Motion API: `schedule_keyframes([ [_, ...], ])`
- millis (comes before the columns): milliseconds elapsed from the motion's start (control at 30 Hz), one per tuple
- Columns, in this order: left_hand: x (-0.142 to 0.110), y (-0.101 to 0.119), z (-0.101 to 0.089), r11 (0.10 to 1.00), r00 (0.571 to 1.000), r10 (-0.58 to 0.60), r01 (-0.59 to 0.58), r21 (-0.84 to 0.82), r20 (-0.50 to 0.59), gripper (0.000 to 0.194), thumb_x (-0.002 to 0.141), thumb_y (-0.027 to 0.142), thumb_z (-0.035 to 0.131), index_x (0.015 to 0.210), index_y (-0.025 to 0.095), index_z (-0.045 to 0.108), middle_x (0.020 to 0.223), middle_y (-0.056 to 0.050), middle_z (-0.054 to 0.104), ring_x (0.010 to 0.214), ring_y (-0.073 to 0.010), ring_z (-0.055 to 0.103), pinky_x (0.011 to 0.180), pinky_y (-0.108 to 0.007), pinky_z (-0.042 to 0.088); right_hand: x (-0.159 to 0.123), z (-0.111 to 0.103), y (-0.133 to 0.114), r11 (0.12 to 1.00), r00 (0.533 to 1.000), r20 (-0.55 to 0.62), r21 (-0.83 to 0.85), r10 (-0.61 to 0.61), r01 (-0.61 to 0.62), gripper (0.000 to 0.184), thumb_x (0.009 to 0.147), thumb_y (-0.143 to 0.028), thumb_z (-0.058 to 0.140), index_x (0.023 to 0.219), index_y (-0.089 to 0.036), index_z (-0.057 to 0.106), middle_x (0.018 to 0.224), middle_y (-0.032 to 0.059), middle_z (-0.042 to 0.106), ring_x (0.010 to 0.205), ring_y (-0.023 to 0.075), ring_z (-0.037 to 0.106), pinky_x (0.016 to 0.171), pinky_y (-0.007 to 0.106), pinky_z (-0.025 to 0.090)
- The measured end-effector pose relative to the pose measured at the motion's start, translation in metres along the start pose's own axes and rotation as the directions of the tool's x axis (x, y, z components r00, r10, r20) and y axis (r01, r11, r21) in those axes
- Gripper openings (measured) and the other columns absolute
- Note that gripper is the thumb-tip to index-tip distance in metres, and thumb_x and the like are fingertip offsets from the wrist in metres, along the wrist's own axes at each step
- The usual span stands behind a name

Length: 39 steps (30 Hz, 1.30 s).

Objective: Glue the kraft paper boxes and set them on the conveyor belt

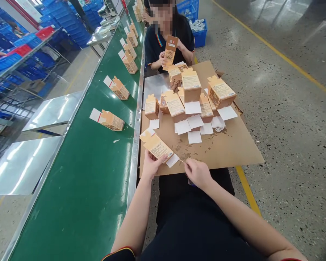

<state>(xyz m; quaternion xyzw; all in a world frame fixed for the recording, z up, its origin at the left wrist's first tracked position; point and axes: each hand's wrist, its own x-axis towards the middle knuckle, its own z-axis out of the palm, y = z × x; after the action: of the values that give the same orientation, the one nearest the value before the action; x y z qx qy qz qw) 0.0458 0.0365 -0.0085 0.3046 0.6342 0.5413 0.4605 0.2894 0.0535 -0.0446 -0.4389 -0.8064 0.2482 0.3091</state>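
- Tan carton (pixel 158 145), tilted, with white flaps at both ends, lies in the left hand (pixel 151 165) above the near left part of a brown cardboard sheet (pixel 239 154); the fingers and thumb grip its sides.
- The right hand (pixel 198 173) pinches a thin stick (pixel 182 161), its tip beside the near white flap (pixel 172 160); whether they touch, I cannot tell.
- If the thumb pressed too hard, the carton's wall could probably buckle; a loose grip could let it twist when the stick pushes on the flap.
- Dark spots (pixel 208 148) mark the sheet; if wet, they could smear a carton set on them.
- Farther off, grouped cartons (pixel 191 85) stand closely, some raised above others; a bump could topple the high ones.
- To the left, spaced cartons (pixel 112 120) lie along a green belt (pixel 92 174); a careless left elbow might catch its metal edge (pixel 136 145).
- At the far end, another person (pixel 152 45) holds a brown carton (pixel 170 50).
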Motion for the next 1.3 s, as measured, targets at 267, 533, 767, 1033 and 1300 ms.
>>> schedule_keyframes([
  [267,-0.028,-0.025,0.009,0.937,0.987,0.133,-0.095,0.336,-0.091,0.09,0.061,0.042,0.108,0.131,0.028,0.054,0.132,-0.015,0.076,0.135,-0.0429,0.072,0.115,-0.061,0.057,-0.012,-0.047,0.009,0.981,0.975,-0.148,0.13,0.164,-0.145,0.035,0.108,-0.032,0.053,0.074,-0.026,0.049,0.058,-0.0043,0.046,0.052,0.0139,0.041,0.056,0.028,0.037],
  [533,-0.025,-0.034,0.013,0.913,0.975,0.206,-0.162,0.374,-0.079,0.075,0.064,0.041,0.105,0.124,0.029,0.061,0.124,-0.014,0.079,0.121,-0.0423,0.078,0.106,-0.057,0.061,-0.025,-0.053,-0.003,0.961,0.964,-0.144,0.202,0.222,-0.191,0.04,0.11,-0.039,0.053,0.073,-0.026,0.048,0.059,-0.0048,0.043,0.053,0.0129,0.04,0.055,0.026,0.039],
  [767,-0.006,-0.01,-0.038,0.92,0.937,0.247,-0.146,0.364,-0.248,0.087,0.06,0.05,0.107,0.13,0.026,0.062,0.131,-0.016,0.078,0.131,-0.043,0.075,0.116,-0.064,0.057,-0.025,-0.064,0.004,0.955,0.961,-0.18,0.248,0.209,-0.161,0.037,0.108,-0.036,0.056,0.073,-0.025,0.052,0.059,-0.0055,0.044,0.051,0.0125,0.041,0.052,0.026,0.037],
  [1033,0.02,0.027,-0.197,0.906,0.765,0.269,0.005,0.424,-0.585,0.1,0.048,0.044,0.11,0.128,0.025,0.054,0.133,-0.014,0.073,0.137,-0.0422,0.071,0.118,-0.068,0.057,-0.02,-0.065,0.014,0.926,0.943,-0.182,0.31,0.279,-0.214,0.048,0.108,-0.055,0.058,0.071,-0.025,0.056,0.057,-0.0046,0.044,0.05,0.0124,0.041,0.05,0.025,0.04],
  [1300,-0.033,-0.007,-0.18,0.891,0.575,0.396,-0.052,0.451,-0.716,0.079,0.066,0.039,0.098,0.127,0.031,0.048,0.135,-0.011,0.062,0.148,-0.0385,0.061,0.131,-0.067,0.044,-0.031,-0.096,0.028,0.943,0.902,-0.296,0.204,0.315,-0.263,0.05,0.106,-0.059,0.063,0.07,-0.025,0.06,0.058,-0.0031,0.052,0.05,0.0131,0.049,0.051,0.026,0.044],
])
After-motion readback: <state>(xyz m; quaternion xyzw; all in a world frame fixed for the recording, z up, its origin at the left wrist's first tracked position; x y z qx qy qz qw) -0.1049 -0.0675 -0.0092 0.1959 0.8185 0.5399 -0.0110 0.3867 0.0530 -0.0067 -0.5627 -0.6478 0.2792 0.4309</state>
